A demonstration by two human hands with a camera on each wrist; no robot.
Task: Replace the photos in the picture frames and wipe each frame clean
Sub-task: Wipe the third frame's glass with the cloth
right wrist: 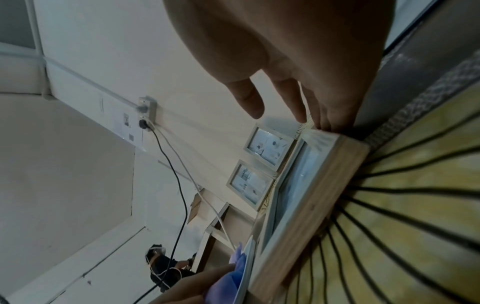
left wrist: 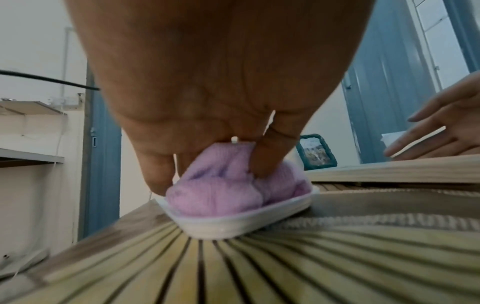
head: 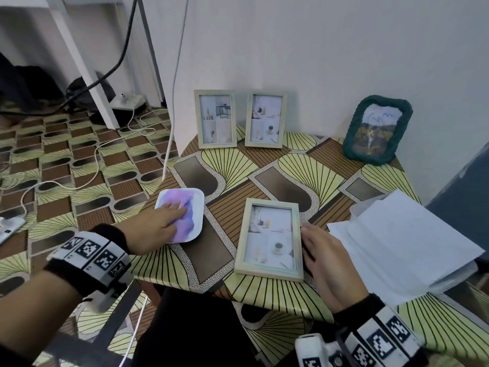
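A pale wooden picture frame (head: 270, 239) with a photo in it lies flat near the table's front edge. My right hand (head: 313, 241) lies along its right side, fingers straight and touching the frame's edge (right wrist: 311, 195). To the left, a purple cloth (head: 191, 221) sits bunched in a small white tray (head: 197, 197). My left hand (head: 181, 211) grips the cloth (left wrist: 233, 189), with the thumb (left wrist: 262, 162) pressed into it. Two matching frames (head: 215, 119) (head: 265, 120) stand against the wall. A green woven frame (head: 377, 129) leans at the back right.
A stack of white sheets or an album (head: 404, 242) lies on the table's right side, close to my right hand. The patterned table (head: 304, 170) ends just left of the tray. White cables (head: 169, 144) run over the floor at left.
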